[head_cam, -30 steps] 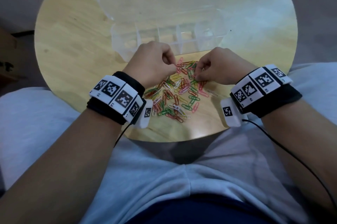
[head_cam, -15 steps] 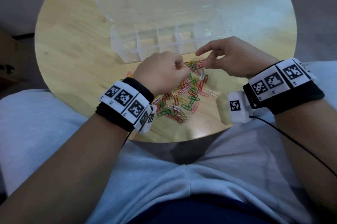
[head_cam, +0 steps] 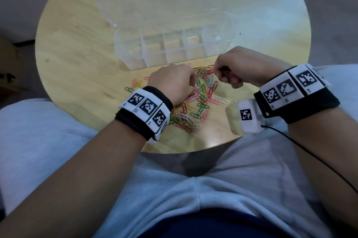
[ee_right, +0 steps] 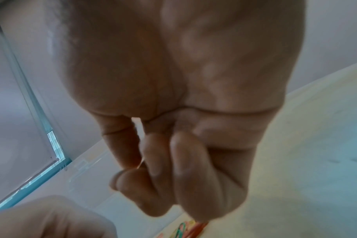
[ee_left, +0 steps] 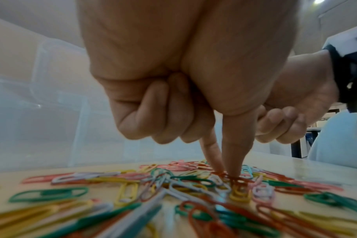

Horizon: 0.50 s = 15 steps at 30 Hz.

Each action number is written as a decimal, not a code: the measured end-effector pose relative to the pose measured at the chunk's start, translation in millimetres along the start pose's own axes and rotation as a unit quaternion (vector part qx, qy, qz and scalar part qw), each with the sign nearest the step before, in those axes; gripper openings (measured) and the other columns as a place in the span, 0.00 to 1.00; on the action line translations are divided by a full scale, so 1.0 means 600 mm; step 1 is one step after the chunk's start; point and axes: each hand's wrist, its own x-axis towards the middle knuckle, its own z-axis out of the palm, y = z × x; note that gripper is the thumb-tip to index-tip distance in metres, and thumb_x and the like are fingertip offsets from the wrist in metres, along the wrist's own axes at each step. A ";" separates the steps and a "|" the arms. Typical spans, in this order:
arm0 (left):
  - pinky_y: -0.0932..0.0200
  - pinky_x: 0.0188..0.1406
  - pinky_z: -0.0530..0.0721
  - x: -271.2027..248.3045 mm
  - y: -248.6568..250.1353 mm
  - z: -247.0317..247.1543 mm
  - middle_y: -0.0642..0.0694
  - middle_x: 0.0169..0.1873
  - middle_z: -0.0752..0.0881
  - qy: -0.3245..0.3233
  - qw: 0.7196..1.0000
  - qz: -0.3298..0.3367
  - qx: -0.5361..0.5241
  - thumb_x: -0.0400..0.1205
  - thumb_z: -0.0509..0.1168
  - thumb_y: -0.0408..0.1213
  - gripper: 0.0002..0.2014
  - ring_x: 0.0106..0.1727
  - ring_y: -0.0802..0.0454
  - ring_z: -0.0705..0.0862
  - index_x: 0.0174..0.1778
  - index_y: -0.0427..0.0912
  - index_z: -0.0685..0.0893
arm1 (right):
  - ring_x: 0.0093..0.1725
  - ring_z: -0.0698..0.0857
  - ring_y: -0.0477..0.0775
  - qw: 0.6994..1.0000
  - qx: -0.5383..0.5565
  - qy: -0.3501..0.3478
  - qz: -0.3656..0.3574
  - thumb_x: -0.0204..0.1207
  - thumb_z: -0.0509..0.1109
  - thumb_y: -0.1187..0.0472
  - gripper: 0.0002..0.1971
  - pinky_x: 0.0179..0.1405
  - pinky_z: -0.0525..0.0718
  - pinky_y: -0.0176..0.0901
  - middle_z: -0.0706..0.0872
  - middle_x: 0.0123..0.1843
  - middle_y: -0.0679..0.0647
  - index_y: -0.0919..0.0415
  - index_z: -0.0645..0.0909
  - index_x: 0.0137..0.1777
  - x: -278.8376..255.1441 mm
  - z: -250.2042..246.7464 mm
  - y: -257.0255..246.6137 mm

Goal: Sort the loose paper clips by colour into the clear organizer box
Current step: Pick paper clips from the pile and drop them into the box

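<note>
A pile of loose coloured paper clips [head_cam: 199,100] lies on the round wooden table, just in front of the clear organizer box [head_cam: 166,59]. The box's compartments look empty. My left hand [head_cam: 190,87] reaches down into the pile. In the left wrist view its thumb and index tips [ee_left: 224,170] pinch a red clip [ee_left: 234,178] among the others. My right hand [head_cam: 219,72] hovers curled above the pile's far right edge. Something thin and reddish shows inside its fingers. In the right wrist view the right hand [ee_right: 137,167] pinches a thin wire between thumb and index.
The box's clear lid [head_cam: 168,1] lies open flat behind it. A few stray clips [head_cam: 135,84] sit left of my left hand. Bare tabletop [head_cam: 77,44] stretches to the left, and the table's near edge [head_cam: 184,150] meets my lap.
The right hand rose from the pile toward the box with fingers stretched, then drew back, curled, above the pile's right edge. The left hand shifted right and dipped into the pile.
</note>
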 end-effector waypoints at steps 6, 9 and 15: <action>0.54 0.43 0.75 0.005 -0.002 0.000 0.52 0.56 0.86 0.008 1.000 0.010 -0.004 0.79 0.66 0.51 0.08 0.57 0.45 0.83 0.53 0.61 0.84 | 0.26 0.66 0.55 0.998 -0.062 0.019 -0.007 0.76 0.61 0.63 0.13 0.24 0.67 0.42 0.72 0.30 0.59 0.61 0.73 0.29 0.008 0.005 0.005; 0.55 0.41 0.75 0.006 0.001 0.000 0.53 0.52 0.86 0.002 1.000 0.005 -0.002 0.79 0.67 0.51 0.06 0.50 0.47 0.82 0.50 0.59 0.85 | 0.29 0.73 0.54 0.993 -0.107 0.041 -0.026 0.80 0.64 0.59 0.17 0.30 0.74 0.45 0.74 0.29 0.56 0.59 0.74 0.27 0.014 0.004 0.009; 0.53 0.40 0.75 0.006 0.004 0.002 0.51 0.47 0.86 -0.019 1.000 -0.012 0.005 0.77 0.68 0.52 0.07 0.49 0.45 0.84 0.44 0.54 0.83 | 0.35 0.80 0.51 0.992 -0.104 0.049 -0.042 0.79 0.65 0.63 0.11 0.37 0.78 0.46 0.83 0.32 0.52 0.61 0.86 0.38 0.022 0.008 0.017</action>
